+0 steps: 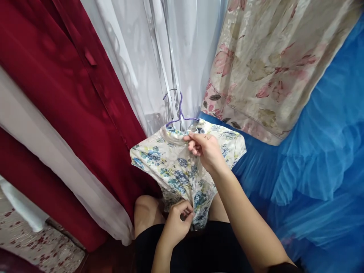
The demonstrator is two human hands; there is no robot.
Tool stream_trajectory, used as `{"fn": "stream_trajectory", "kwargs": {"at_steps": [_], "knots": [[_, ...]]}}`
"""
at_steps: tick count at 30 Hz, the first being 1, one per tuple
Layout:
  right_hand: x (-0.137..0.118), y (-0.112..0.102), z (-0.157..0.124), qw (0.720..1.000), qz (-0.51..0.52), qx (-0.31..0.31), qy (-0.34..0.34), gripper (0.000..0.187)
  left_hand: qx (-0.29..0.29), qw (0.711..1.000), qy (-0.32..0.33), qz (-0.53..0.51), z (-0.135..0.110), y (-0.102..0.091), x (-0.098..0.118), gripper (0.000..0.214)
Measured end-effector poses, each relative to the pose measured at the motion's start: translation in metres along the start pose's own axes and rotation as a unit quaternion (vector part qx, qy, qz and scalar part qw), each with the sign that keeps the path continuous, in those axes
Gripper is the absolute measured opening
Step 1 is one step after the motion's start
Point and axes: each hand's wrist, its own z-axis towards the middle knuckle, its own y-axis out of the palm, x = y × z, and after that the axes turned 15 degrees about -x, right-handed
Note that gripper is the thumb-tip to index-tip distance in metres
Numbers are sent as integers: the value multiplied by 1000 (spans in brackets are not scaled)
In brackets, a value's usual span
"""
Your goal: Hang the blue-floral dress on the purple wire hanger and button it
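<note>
A white garment with a blue flower print (170, 163) hangs on a purple wire hanger (181, 112) in front of me. My right hand (205, 148) pinches the fabric just below the collar, near the hanger. My left hand (178, 222) grips the gathered lower part of the same garment, above my lap. The hanger's hook rests among clear plastic covers; what it hangs from is hidden.
A dark red garment (71, 94) hangs at the left with white sheer fabric (42, 151) beside it. Clear plastic garment covers (170, 45) hang in the middle. A beige floral dress (270, 64) and blue tulle (321, 159) fill the right. My knees and black shorts (199, 246) are below.
</note>
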Motion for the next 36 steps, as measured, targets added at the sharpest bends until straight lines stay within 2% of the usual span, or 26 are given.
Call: {"fn": "stream_trajectory", "kwargs": {"at_steps": [2, 4, 7, 9, 11, 12, 14, 17, 20, 23, 26, 28, 29, 30, 31, 33, 36], "knots": [[3, 0, -5, 1000, -26, -16, -3, 29, 16, 1000, 11, -2, 0, 3, 1, 12], [5, -1, -11, 998, -51, -29, -11, 29, 69, 997, 44, -13, 3, 0, 11, 8], [3, -2, -22, 996, -84, -35, -23, 27, 202, 970, 128, -49, 17, -21, 47, 5], [-3, -1, -28, 992, -115, -40, -29, 27, 266, 944, 191, -42, 32, -47, 80, 19], [-10, 1, -34, 987, -145, -49, -37, 27, 273, 929, 250, 18, 48, -74, 113, 31], [-13, 3, -36, 986, -154, -54, -40, 27, 262, 929, 258, 51, 55, -85, 128, 33], [-16, 5, -38, 985, -157, -56, -51, 28, 229, 932, 245, 137, 66, -102, 151, 23], [-7, 3, -36, 984, -156, -36, -71, 30, 215, 918, 233, 237, 71, -108, 169, 10], [16, -4, -30, 976, -212, -20, -43, 31, 259, 897, 265, 241, 68, -112, 173, 10], [38, -11, -32, 969, -245, -37, 16, 34, 371, 866, 294, 161, 67, -137, 165, 12], [51, -11, -45, 973, -221, -54, 36, 34, 454, 844, 285, 32, 71, -179, 136, 13], [57, -8, -54, 975, -209, -59, 49, 33, 469, 828, 259, -168, 76, -205, 104, 10], [60, -5, -57, 974, -209, -63, 56, 32, 468, 799, 226, -303, 78, -213, 86, 8], [63, -3, -60, 973, -213, -67, 61, 32, 476, 750, 188, -420, 79, -219, 69, 11], [66, -1, -62, 971, -219, -73, 65, 32, 473, 729, 159, -469, 81, -220, 52, 15], [73, 0, -66, 969, -220, -80, 75, 31, 456, 708, 114, -527, 82, -211, 23, 21], [82, -7, -76, 982, -158, -39, 92, 29, 428, 692, 83, -576, 80, -174, -8, 23]]}}
